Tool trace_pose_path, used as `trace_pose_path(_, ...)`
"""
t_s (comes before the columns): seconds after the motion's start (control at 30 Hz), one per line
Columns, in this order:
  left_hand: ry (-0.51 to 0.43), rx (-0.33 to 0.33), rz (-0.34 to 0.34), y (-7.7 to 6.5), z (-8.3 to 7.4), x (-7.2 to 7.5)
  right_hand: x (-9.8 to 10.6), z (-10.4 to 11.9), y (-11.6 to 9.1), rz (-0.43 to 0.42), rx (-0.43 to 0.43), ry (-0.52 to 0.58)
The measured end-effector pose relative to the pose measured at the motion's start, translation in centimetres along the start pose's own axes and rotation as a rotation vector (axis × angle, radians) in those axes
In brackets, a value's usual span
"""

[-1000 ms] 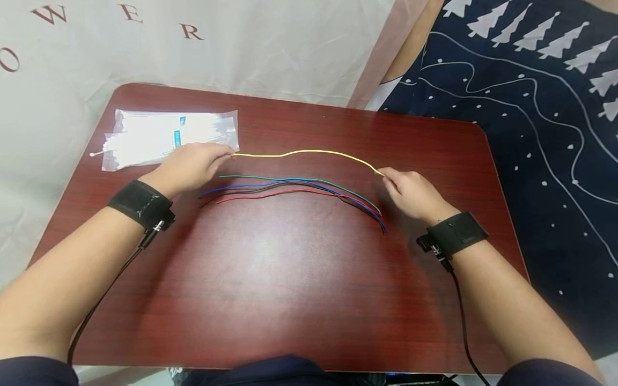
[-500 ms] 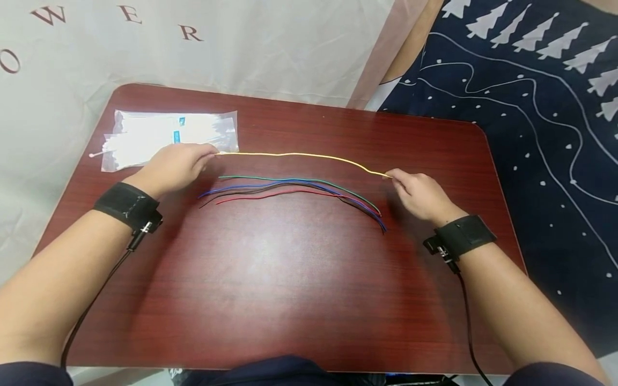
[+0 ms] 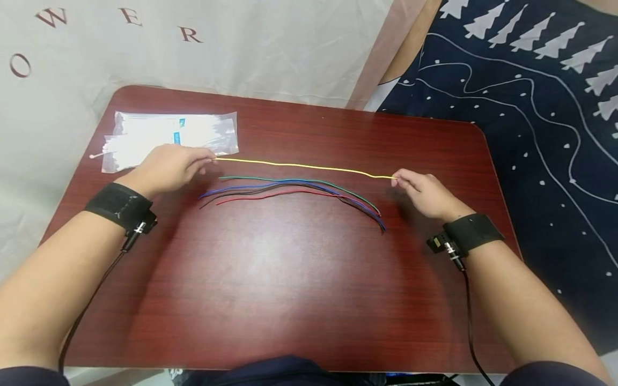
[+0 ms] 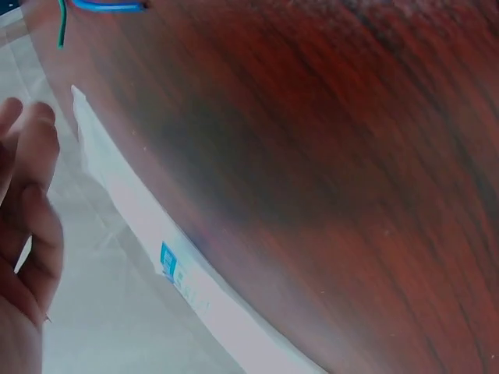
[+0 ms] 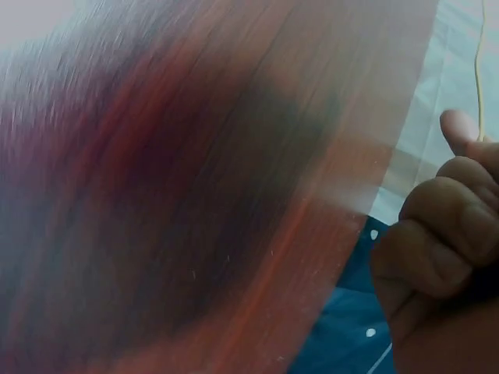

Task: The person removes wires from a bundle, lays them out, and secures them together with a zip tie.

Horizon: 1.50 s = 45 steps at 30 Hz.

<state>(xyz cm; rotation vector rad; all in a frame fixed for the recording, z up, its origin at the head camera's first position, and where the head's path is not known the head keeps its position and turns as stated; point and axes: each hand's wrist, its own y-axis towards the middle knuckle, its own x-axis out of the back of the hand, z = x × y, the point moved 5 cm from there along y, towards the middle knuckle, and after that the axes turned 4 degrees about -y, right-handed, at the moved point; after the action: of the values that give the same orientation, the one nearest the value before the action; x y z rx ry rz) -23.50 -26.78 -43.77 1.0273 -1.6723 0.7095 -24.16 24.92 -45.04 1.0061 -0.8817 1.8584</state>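
A thin yellow wire [image 3: 299, 166] stretches almost straight between my two hands in the head view. My left hand [image 3: 169, 167] pinches its left end, in front of the clear bag. The other end is pinched by my right hand [image 3: 425, 194], whose curled fingers [image 5: 437, 226] show in the right wrist view with the wire rising from them. Just nearer to me, a green wire [image 3: 260, 177], a blue wire [image 3: 227, 189], a black wire [image 3: 251, 192] and a red wire [image 3: 270, 197] lie loosely bunched in a shallow arc on the table.
A clear plastic bag [image 3: 212, 131] of white cable ties lies at the back left of the reddish-brown table [image 3: 289, 289]. A pale curtain [image 3: 270, 48] hangs behind, and a dark blue cloth with white trees [image 3: 545, 161] is at the right. Cables [image 3: 469, 321] run from both wrist bands.
My left hand has moved left and my right hand right and slightly down. The yellow wire has gone from bowed to nearly straight. The other wires have stayed put.
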Motion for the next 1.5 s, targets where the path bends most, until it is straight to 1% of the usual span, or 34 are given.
trace_pose_path(0.1,-0.021,0.014,0.039,0.1,0.2,-0.1,-0.2,-0.2,-0.1,0.024,-0.017,0.069)
trace_pose_path(0.23,-0.050,0.033,0.076,0.1,0.6,-0.3,-0.5,-0.2,0.0,0.035,-0.020,0.091)
trace_pose_path(0.4,-0.076,0.069,0.052,-0.1,1.0,-0.4,-1.2,0.1,0.2,-0.001,0.028,0.055)
trace_pose_path(0.43,-0.087,0.077,0.048,-0.2,1.1,-0.4,-1.7,-0.5,0.5,-0.023,0.053,0.053)
trace_pose_path(0.5,-0.107,0.096,0.051,-0.4,1.3,-0.8,-2.7,-0.9,0.7,-0.031,0.083,0.033)
trace_pose_path(0.63,-0.153,0.120,0.070,-0.8,1.4,-1.5,-5.1,-3.1,1.5,-0.089,0.155,-0.089)
trace_pose_path(0.67,-0.159,0.124,0.072,-0.9,1.4,-1.6,-5.2,-2.6,1.2,-0.083,0.155,-0.116)
trace_pose_path(0.73,-0.164,0.129,0.072,-1.0,1.4,-1.8,-5.3,-2.1,1.0,-0.101,0.169,-0.147)
trace_pose_path(0.8,-0.159,0.128,0.070,-1.0,1.4,-2.0,-4.9,-0.6,0.5,-0.086,0.160,-0.146)
trace_pose_path(0.9,-0.134,0.099,0.062,-1.1,1.2,-2.4,-4.9,0.2,0.2,-0.071,0.156,-0.119)
trace_pose_path(1.0,-0.120,0.063,0.053,-1.3,1.0,-2.7,-5.4,-0.4,0.3,-0.084,0.172,-0.131)
trace_pose_path(1.03,-0.121,0.055,0.053,-1.3,1.0,-2.8,-5.8,-0.9,0.5,-0.089,0.177,-0.152)
trace_pose_path(1.07,-0.126,0.053,0.059,-1.4,0.9,-2.9,-5.9,-0.8,0.5,-0.081,0.171,-0.177)
trace_pose_path(1.13,-0.137,0.052,0.076,-1.4,0.9,-3.1,-5.9,-0.5,0.3,-0.080,0.180,-0.185)
trace_pose_path(1.2,-0.144,0.053,0.091,-1.5,0.8,-3.2,-5.5,0.8,-0.1,-0.061,0.173,-0.182)
trace_pose_path(1.23,-0.147,0.053,0.097,-1.5,0.7,-3.2,-5.4,1.1,-0.2,-0.055,0.172,-0.186)
trace_pose_path(1.3,-0.151,0.051,0.109,-1.5,0.6,-3.3,-4.8,2.5,-0.8,-0.038,0.158,-0.166)
trace_pose_path(1.4,-0.149,0.053,0.116,-1.5,0.4,-3.3,-4.6,3.0,-1.0,-0.047,0.112,-0.221)
trace_pose_path(1.5,-0.137,0.062,0.114,-1.4,0.3,-3.3,-4.4,2.8,-1.0,-0.088,0.055,-0.280)
